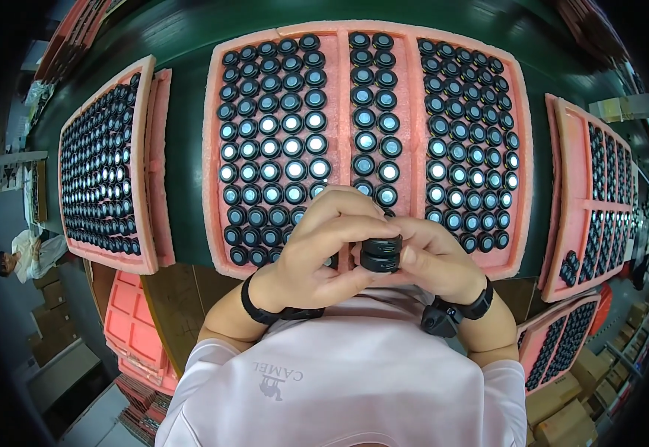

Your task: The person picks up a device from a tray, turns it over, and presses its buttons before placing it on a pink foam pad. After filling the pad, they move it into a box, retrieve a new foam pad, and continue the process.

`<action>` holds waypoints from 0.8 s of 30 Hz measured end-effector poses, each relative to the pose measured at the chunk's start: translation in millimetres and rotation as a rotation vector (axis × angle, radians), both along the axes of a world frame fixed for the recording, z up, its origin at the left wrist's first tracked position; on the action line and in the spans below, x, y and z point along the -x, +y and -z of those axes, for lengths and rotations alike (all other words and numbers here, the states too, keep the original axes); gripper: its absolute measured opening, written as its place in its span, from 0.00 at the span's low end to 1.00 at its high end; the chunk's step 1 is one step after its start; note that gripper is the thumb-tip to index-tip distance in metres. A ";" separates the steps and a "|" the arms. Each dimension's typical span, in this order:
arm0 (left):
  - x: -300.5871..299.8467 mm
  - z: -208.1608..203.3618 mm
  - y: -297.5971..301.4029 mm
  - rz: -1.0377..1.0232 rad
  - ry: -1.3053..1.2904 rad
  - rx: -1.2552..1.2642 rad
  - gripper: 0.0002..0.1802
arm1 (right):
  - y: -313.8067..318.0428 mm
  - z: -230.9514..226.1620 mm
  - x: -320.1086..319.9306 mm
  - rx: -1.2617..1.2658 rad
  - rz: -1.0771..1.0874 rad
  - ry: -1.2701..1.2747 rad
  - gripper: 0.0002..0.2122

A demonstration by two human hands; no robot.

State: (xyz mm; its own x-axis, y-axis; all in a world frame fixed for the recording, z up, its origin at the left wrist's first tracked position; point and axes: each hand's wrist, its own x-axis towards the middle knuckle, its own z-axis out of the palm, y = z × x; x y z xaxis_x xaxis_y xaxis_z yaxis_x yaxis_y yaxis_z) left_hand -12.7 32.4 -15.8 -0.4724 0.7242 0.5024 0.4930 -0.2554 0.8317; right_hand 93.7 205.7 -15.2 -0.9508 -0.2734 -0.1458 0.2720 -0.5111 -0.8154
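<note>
Held pair: two black round devices (381,255), one above the other in view, slotted rims facing the wearer; over the near part of the center tray, in front of the chest.
Left hand (320,242): closed on the pair from the left, fingers curled over the top, thumb low at the lower device.
Right hand (437,257): gripping the same pair from the right, thumb against its side. Hands together at the pair.
Center tray (411,134): pink foam, three sections, rows of matching black discs (268,125) with pale round centers up; near edge partly hidden by hands.
Surface (188,186): dark green, under the trays.
Left tray (148,127): pink, packed with discs, overlapping another pink piece.
Right tray (574,160): pink, divided, discs in its sections.
Lower left: pink compartment tray (134,309).
Lower right: another pink tray with dark pieces, small in view.
Wrists: black wristband (250,298) on left; black band with boxy module (441,319) on right.
Background: seated-looking person far left, light top; cardboard boxes (566,428) lower right.
</note>
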 end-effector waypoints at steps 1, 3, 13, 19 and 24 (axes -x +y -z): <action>0.2 0.3 0.2 0.001 0.000 0.001 0.21 | 0.5 0.3 0.2 0.011 -0.019 -0.010 0.25; 1.0 1.1 0.0 -0.004 0.022 -0.005 0.21 | 0.9 0.3 -0.2 -0.001 -0.020 -0.007 0.25; 5.0 3.2 -0.8 -0.019 0.143 0.030 0.20 | 0.3 -0.8 -3.1 0.023 0.090 0.098 0.17; 5.8 -3.1 -4.8 0.030 0.154 0.059 0.25 | -7.0 -6.6 -3.7 -0.203 0.240 0.136 0.21; -3.1 -7.3 -2.9 0.013 -0.100 0.042 0.29 | -9.3 -4.8 -2.2 -0.364 0.341 0.263 0.21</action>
State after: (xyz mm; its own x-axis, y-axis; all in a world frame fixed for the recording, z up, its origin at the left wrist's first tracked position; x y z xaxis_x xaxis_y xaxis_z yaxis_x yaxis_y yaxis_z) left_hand -9.6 29.5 -8.5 -0.5087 0.7503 0.4222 0.4039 -0.2251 0.8867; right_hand 95.9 196.5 -10.4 -0.9936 0.0794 0.0803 -0.0953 -0.2077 -0.9735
